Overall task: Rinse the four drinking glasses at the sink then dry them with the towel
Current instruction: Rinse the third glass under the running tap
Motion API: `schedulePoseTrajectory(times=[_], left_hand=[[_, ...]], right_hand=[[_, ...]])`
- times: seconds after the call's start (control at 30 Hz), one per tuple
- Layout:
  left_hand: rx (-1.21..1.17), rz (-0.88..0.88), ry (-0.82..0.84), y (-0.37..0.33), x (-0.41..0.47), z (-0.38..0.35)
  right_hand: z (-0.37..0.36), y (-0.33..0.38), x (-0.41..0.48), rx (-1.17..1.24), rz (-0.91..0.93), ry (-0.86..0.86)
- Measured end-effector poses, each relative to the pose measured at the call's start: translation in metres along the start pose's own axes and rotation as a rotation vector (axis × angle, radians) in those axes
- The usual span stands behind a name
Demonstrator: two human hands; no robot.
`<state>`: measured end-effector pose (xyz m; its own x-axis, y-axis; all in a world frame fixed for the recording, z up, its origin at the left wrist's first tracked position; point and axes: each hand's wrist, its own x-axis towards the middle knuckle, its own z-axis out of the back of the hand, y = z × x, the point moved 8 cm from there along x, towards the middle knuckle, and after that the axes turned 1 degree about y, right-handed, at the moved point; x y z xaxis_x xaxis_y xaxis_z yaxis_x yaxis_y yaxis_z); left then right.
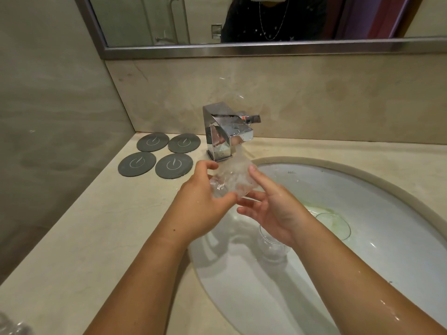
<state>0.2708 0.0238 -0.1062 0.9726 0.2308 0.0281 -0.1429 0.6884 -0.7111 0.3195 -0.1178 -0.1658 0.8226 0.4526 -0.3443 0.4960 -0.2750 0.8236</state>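
Observation:
A clear drinking glass is tilted under the chrome faucet, with water running over it. My left hand grips it from the left. My right hand touches it from the right, one finger along its side and the other fingers under it. A second clear glass stands in the white sink basin, partly hidden under my right wrist. A third glass lies or stands near the drain; I cannot tell which. No towel is in view.
Several dark round coasters lie on the beige counter left of the faucet. Clear glassware shows blurred at the bottom left corner. A mirror hangs above the backsplash. A wall closes the left side.

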Motion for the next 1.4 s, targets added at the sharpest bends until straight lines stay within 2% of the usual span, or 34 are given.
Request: schedulePoseTrajectory(times=[0.2,0.4,0.7,0.87,1.17,1.4], left_hand=[[-0.124,0.093,0.013,0.009,0.003,0.000],[-0.104,0.097,0.072,0.011,0.003,-0.005],[0.136,-0.094,-0.025,-0.003,0.000,-0.001],[0.083,-0.109,-0.067,-0.005,0.001,0.003],[-0.016,-0.020,-0.049,0.002,0.002,0.002],[-0.025,-0.058,-0.029,0.004,0.005,-0.001]], right_hand=[[0.007,0.000,0.002,0.077,-0.006,-0.009],[0.002,0.007,-0.002,0.059,0.064,-0.005],[0.003,0.017,-0.004,-0.018,0.152,-0.043],[0.003,0.012,-0.003,-0.023,0.121,-0.027],[0.003,0.002,-0.001,0.011,0.013,0.009],[0.004,0.014,0.002,-0.016,0.164,0.010]])
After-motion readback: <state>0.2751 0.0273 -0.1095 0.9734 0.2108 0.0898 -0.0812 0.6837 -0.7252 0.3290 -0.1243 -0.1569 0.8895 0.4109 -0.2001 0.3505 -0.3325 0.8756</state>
